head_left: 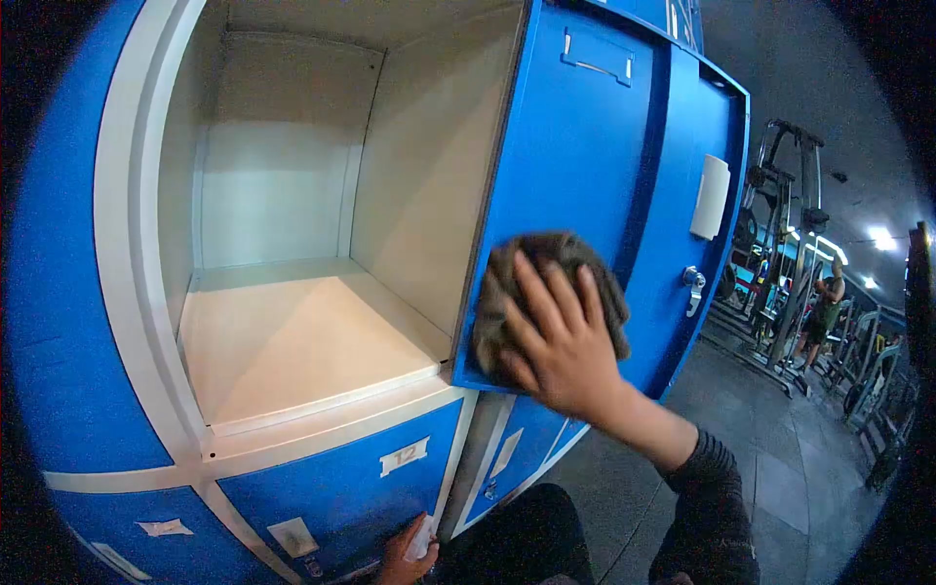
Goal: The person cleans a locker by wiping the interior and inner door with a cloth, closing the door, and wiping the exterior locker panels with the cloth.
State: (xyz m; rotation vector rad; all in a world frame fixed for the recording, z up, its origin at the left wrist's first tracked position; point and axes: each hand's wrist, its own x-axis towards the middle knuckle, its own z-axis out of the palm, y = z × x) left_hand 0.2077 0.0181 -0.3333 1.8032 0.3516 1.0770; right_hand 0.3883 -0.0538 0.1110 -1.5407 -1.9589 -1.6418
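My right hand (565,356) presses a dark brown-grey cloth (497,283) flat against the inner face of an open blue locker door (585,146). Its fingers are spread over the cloth, near the door's lower hinge-side corner, and slightly blurred. Low in the view, my left hand (397,564) is closed around a small white object (420,538) in front of the locker door marked 12 (356,478). Most of that object is hidden, so its kind is unclear. Beside the cloth, the open compartment (283,322) shows bare pale walls and floor.
A lock with a metal latch (693,283) and a white plate (711,198) stick out along the open door's far edge. More blue lockers (68,253) stand left and below. Gym racks (780,244) and another person (824,307) are in the right background, on dark floor tiles.
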